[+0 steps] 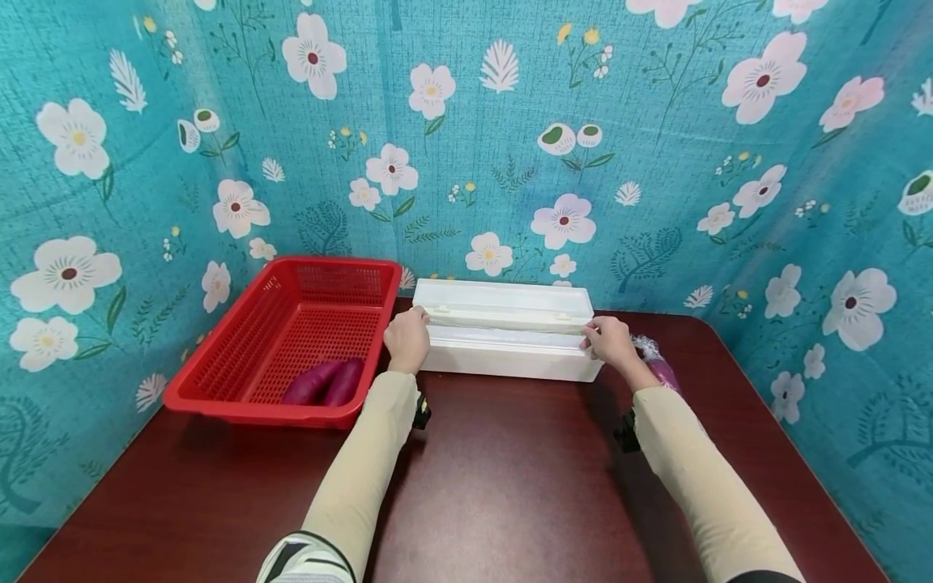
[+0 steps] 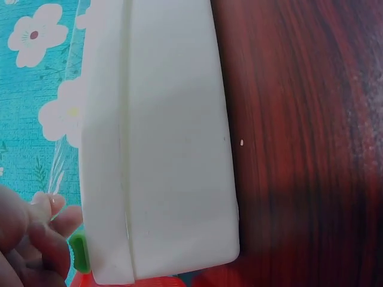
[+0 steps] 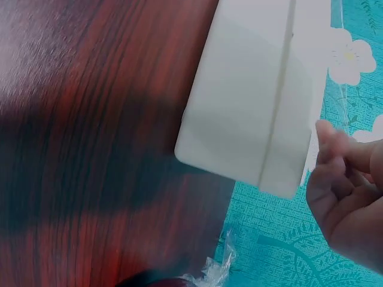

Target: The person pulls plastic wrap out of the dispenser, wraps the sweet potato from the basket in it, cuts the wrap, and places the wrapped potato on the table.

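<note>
A long white cling film dispenser box (image 1: 510,362) lies at the back of the table with its lid (image 1: 503,298) raised. At its left end my left hand (image 1: 408,338) pinches a corner of clear cling film (image 2: 58,164) between thumb and fingers. My right hand (image 1: 611,340) pinches the film at the other end, fingertips close to the box's edge. Between the two hands the film stretches along the box opening. In the right wrist view, the fingers (image 3: 335,143) are drawn together beside the box's corner.
To the left stands a red plastic basket (image 1: 284,411) with purple sweet potatoes (image 1: 344,382) in it. Beyond my right wrist lies a purple item wrapped in clear film (image 1: 662,371), partly hidden by the arm. A floral cloth (image 1: 496,162) hangs behind the dark wooden table (image 1: 496,486).
</note>
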{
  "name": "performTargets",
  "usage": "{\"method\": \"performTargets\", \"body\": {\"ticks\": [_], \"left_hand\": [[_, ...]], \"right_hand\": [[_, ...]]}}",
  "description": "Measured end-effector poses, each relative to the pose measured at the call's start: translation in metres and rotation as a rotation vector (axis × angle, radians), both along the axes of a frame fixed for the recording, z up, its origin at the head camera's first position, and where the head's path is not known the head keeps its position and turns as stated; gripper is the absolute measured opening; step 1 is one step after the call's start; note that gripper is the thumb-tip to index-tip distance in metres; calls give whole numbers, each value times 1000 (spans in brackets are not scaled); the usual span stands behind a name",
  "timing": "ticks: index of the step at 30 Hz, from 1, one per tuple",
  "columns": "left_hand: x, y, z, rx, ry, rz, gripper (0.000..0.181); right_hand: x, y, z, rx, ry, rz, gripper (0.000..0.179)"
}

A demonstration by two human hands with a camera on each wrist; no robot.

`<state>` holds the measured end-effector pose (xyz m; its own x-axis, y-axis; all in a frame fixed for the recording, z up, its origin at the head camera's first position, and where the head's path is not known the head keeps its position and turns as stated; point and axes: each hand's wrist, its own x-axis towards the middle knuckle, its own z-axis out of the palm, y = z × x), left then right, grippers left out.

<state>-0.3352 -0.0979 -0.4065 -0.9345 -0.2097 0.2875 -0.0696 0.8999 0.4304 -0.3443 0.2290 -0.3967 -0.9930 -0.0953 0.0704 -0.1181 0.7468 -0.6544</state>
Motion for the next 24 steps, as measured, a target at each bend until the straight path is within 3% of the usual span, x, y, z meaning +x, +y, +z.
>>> {"method": "performTargets", "body": {"ticks": [3, 7, 10, 13, 18, 21, 24], "left_hand": [[0, -1, 0, 63, 20, -1, 15], [0, -2, 1, 220, 55, -24, 17], [-1, -4, 2, 334, 76, -50, 18], [-1, -6, 3, 464, 51, -55, 18], [-1, -8, 6, 674, -27, -20, 23], [-1, -7, 4, 810, -22, 9, 22], [-1, -5, 2, 962, 13, 46, 16]], "right_hand": [[-1, -1, 1, -125, -43, -32, 24], [-1, -2, 2, -272, -81, -82, 26], [-1, 0, 3, -342, -101, -78, 27], [-1, 2, 4, -401, -115, -58, 31], [0, 3, 4, -558, -152, -110, 42], [-1, 1, 2, -655, -178, -174, 39], [-1, -2, 0, -672, -172, -233, 25]]}}
